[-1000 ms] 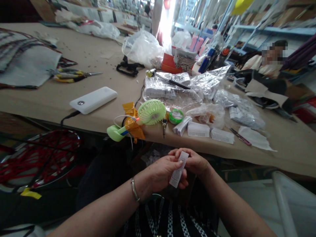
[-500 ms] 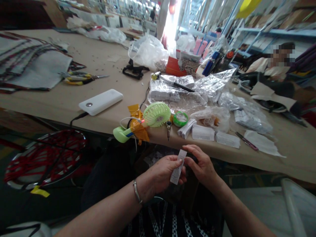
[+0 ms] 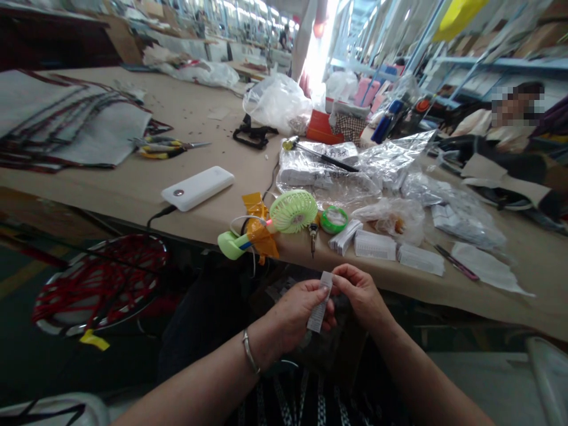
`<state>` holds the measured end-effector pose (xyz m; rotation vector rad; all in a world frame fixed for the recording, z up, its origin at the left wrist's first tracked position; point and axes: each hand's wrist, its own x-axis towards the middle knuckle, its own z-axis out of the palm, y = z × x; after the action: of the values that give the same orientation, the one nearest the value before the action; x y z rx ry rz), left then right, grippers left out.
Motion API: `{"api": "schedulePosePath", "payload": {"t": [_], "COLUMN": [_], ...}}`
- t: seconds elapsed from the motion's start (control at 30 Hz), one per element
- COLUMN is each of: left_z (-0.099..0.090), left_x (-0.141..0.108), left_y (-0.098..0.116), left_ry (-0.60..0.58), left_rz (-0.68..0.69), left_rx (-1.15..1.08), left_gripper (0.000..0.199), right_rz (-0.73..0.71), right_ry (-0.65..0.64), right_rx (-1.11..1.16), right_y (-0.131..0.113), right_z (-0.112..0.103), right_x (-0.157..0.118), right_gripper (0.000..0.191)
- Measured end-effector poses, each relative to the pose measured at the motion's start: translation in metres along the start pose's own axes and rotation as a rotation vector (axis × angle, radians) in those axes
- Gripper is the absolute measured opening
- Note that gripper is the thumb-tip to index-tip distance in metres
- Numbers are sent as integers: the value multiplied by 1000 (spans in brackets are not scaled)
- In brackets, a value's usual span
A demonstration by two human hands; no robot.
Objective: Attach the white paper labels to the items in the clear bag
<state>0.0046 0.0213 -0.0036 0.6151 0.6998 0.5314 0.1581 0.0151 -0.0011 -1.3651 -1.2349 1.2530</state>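
Observation:
Just past the table's front edge, my left hand [image 3: 296, 309] grips a narrow white printed label [image 3: 316, 313] between thumb and fingers, tilted upright. My right hand [image 3: 360, 293] has its thumb and index finger pinched at the label's upper end. Beyond the hands, on the table, lie several stacks of similar white labels [image 3: 375, 245]. A green round container [image 3: 333, 219] sits beside them. Left of it are a pointed tool [image 3: 313, 239] and a light green fan [image 3: 293, 212], which is fastened with orange tape [image 3: 262, 235].
A white power bank [image 3: 197, 188] with a cable lies left on the table. Pliers [image 3: 162, 147] are behind it. A hammer [image 3: 326, 157] rests on plastic-wrapped bundles [image 3: 319, 171]. A pink-handled tool [image 3: 457, 262] lies right. Below left is a red-corded round frame [image 3: 102, 284]. A person [image 3: 501, 127] is at far right.
My right hand has closed in from fingers apart to a pinch at the label's top end. The whole view has shifted, so the table's things appear slightly right and lower.

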Motion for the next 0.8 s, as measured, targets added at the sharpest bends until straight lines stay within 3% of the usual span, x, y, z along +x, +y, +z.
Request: {"api": "schedulePosePath", "payload": {"t": [0.13, 0.23, 0.37, 0.5, 0.8], "left_z": [-2, -4, -10, -16, -23], "left_x": [-1, 0, 1, 2, 9], "left_y": [0, 4, 11, 18, 26], "left_ry": [50, 102, 277, 393, 449], "left_rz": [52, 164, 374, 498, 613], "left_rx": [46, 179, 451, 591, 748], "left_gripper": [27, 25, 17, 16, 20], "right_rz": [6, -12, -79, -138, -203], "right_ry": [25, 16, -1, 32, 69], "right_rx": [6, -13, -90, -211, -278], "right_y": [0, -1, -3, -6, -4], "right_z": [8, 13, 17, 21, 25], "right_x": [5, 9, 17, 24, 33], "right_gripper": [20, 19, 14, 12, 11]}}
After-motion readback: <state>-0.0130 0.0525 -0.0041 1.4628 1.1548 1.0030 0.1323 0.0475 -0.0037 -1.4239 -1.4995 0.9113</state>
